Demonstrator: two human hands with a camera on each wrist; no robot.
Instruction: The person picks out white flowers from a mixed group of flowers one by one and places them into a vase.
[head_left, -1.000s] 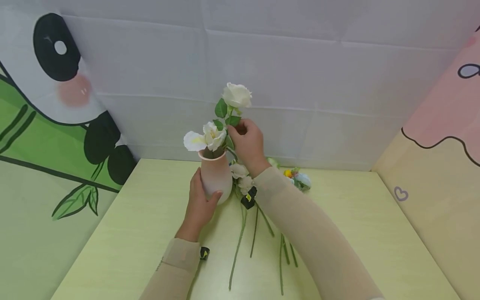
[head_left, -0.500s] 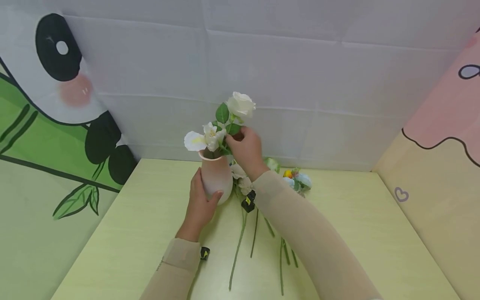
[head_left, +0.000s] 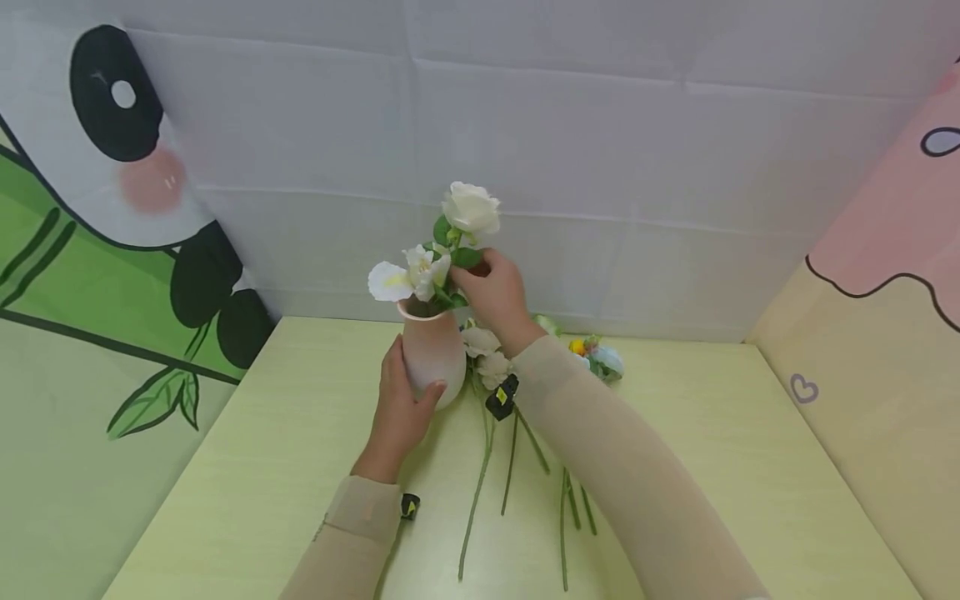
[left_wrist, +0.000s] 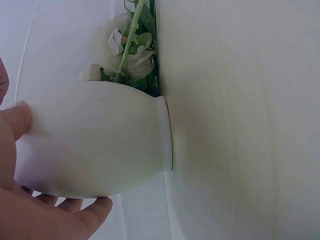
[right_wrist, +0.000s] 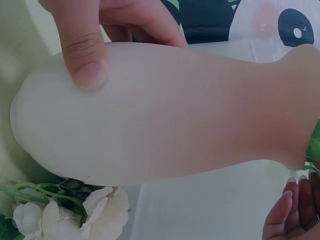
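A vase (head_left: 433, 354), pinkish at the top and white below, stands on the table. My left hand (head_left: 405, 408) grips its lower body, thumb on the right side; the left wrist view shows the fingers (left_wrist: 95, 215) curled round it. A white rose (head_left: 471, 208) with green leaves rises above the mouth. Just over the rim, my right hand (head_left: 495, 292) pinches its stem, which the fingers partly hide. A white iris-like flower (head_left: 390, 282) is in the vase, leaning left over the rim, with another white bloom (head_left: 427, 271) beside it.
More white flowers (head_left: 487, 354) lie on the table right of the vase, partly under the right forearm. Farther right are blue and yellow blooms (head_left: 596, 358). Their long stems (head_left: 476, 508) point toward the front. A white cloth wall (head_left: 600, 167) rises behind the table (head_left: 675, 433).
My right hand has come down a little with the rose, whose head is lower than a second ago and has swung left in the last half second. The left hand and vase stay put.
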